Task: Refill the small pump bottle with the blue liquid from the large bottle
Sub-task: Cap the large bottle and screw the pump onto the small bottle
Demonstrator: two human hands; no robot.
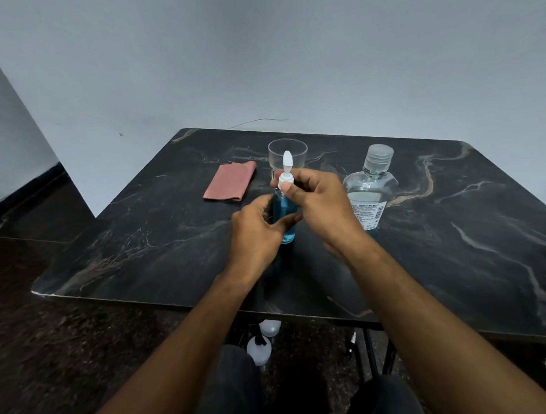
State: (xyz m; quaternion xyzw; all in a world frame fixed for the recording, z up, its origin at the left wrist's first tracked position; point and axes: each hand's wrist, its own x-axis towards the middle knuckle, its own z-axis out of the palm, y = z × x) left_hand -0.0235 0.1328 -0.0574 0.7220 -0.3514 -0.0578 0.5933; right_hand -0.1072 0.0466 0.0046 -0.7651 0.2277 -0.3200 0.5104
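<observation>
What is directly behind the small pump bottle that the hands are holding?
An empty clear drinking glass stands behind the small blue-filled pump bottle. The bottle's white pump head and the right hand cover the glass's base.

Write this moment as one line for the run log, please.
left hand: holds small pump bottle upright | right hand: on pump head | large bottle: capped, on table

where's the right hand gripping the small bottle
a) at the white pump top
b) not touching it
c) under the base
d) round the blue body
a: the right hand pinches the white pump top of the small pump bottle, while the left hand holds its blue body.
</observation>
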